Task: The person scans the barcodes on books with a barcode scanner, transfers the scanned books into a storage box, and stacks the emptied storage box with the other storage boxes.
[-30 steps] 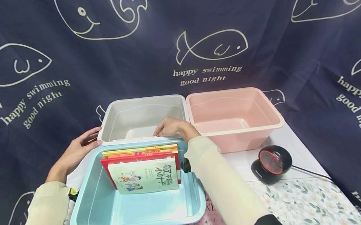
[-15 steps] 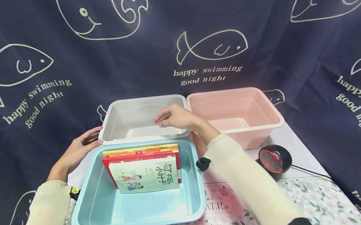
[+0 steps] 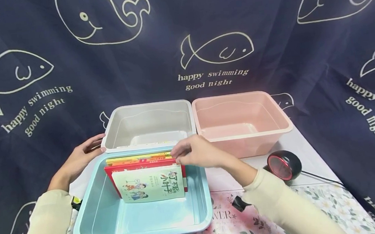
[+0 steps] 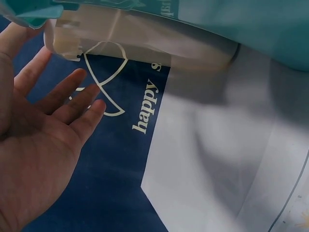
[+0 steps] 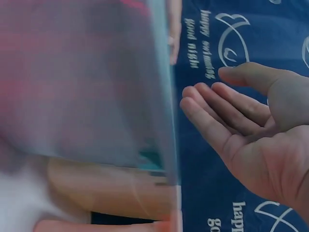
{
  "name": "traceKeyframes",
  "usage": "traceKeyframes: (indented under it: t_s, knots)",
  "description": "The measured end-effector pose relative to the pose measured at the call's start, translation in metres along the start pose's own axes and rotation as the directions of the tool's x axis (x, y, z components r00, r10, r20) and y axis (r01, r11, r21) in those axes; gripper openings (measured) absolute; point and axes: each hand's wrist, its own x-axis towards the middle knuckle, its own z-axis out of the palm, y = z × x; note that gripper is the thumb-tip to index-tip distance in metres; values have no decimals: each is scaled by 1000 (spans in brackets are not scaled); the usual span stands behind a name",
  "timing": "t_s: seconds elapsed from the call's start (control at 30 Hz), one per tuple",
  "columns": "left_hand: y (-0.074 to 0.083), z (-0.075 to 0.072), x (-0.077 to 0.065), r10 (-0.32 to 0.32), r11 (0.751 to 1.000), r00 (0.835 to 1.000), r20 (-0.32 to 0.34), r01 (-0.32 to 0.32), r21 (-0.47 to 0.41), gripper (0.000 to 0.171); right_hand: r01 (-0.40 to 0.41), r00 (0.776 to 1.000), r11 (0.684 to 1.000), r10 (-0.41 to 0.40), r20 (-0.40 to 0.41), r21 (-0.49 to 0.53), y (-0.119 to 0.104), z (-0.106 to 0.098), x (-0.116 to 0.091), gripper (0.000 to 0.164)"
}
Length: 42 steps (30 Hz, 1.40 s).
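Note:
Several books stand upright in the light blue basin (image 3: pixel 141 233). A pale green picture book (image 3: pixel 140 191) is in front, with a red book (image 3: pixel 109 174) and yellow and orange books (image 3: pixel 124 159) behind it. My right hand (image 3: pixel 201 151) hovers over the books' top right corner, fingers loosely bent and holding nothing; the right wrist view shows its palm (image 5: pixel 270 150) bare. With relaxed, spread fingers, my left hand (image 3: pixel 79 157) rests against the left rim of the grey basin (image 3: pixel 150 116). A thin pale book edge (image 3: pixel 136 146) shows just inside that basin's near rim.
A pink basin (image 3: pixel 241 115) stands to the right of the grey one. In front of it sits a round black device (image 3: pixel 288 163) with a red ring and a cable running right. A dark blue fish-print curtain (image 3: pixel 210 1) hangs behind the white, partly floral table (image 3: pixel 322 209).
My right hand has lifted out of the grey basin, fingers loosening, and come back toward me over the books in the blue basin. My left hand has stayed at the grey basin's rim.

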Motion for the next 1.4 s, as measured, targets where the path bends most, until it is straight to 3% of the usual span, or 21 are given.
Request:
traceKeyframes:
  t_s: [0.17, 0.37, 1.13, 1.4]
  knots:
    - [0, 1, -1, -7, 1000, 1000, -1, 7, -8, 78, 18, 1000, 994, -18, -4, -109, 7, 16, -5, 24]
    - [1, 1, -1, 0, 1000, 1000, -3, 0, -9, 78, 16, 999, 985, -21, -26, -172, 12, 25, -1, 27]
    - [-1, 1, -1, 7, 1000, 1000, -9, -7, -8, 78, -52, 997, 979, 39, -71, -195, 8, 38, 6, 31]
    - [-1, 1, -1, 8, 1000, 1000, -11, -8, -4, 79, -41, 997, 962, 22, -74, -270, 8, 43, 8, 30]
